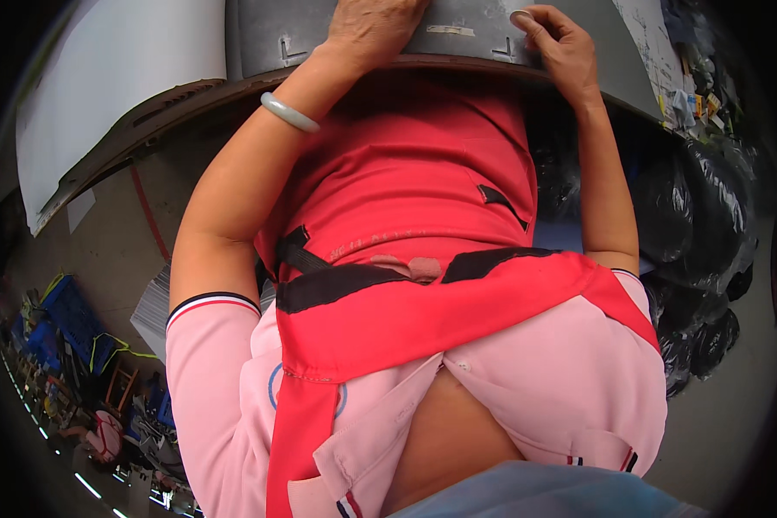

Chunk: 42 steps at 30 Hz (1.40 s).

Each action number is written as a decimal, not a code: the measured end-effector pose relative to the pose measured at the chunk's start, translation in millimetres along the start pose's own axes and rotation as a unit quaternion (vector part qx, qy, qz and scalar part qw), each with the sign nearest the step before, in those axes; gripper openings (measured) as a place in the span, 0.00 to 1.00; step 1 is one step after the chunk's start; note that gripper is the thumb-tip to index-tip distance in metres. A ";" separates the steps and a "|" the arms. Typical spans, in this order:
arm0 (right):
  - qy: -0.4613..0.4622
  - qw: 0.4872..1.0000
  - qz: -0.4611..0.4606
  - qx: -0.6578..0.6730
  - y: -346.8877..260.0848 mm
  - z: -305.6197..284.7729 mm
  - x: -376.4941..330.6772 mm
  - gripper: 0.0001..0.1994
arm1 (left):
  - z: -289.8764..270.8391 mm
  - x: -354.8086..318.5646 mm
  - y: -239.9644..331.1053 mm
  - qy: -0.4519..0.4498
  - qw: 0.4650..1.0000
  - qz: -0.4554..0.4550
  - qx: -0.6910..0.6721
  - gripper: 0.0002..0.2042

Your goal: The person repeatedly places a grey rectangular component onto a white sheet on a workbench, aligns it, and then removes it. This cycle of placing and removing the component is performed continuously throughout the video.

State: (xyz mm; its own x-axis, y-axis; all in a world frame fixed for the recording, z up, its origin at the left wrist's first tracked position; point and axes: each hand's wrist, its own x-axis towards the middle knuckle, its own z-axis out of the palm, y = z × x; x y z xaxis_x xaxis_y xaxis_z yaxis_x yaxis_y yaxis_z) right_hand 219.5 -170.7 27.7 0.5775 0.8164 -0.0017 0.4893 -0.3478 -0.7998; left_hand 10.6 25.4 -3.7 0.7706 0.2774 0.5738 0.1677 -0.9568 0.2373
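My left hand (377,31) rests over a dark grey board (483,36) at the top of the view, its fingers cut off by the upper edge. A pale bangle sits on that wrist. My right hand (565,50) is at the board's right part, thumb and fingers bent together in a pinch; whatever is between them is too small or hidden to make out. Near the board's front edge are two L-shaped corner marks (290,53), one to the left and one by my right hand. A short tan strip (451,30) lies between my hands.
Large white sheets (121,78) lie left of the board, curling over the table edge. Another grey sheet (609,60) is at right. Black plastic bags (708,207) stand on the floor to the right. Blue crates (73,315) and another person (105,436) are at far left.
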 end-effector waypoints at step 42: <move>0.067 0.961 -0.141 -0.230 3.0 3.8 146.1 0.11 | 3.5 -4.7 0.0 -0.093 0.993 -0.071 0.012 0.17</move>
State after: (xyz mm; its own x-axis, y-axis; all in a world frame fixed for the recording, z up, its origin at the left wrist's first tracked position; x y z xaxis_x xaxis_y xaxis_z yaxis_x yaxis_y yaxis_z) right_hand 302.8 -50.7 22.8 0.4430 0.8523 0.2783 0.8581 -0.3132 -0.4069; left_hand 9.1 23.8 -9.2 0.8380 0.3907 0.3808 0.2957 -0.9118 0.2848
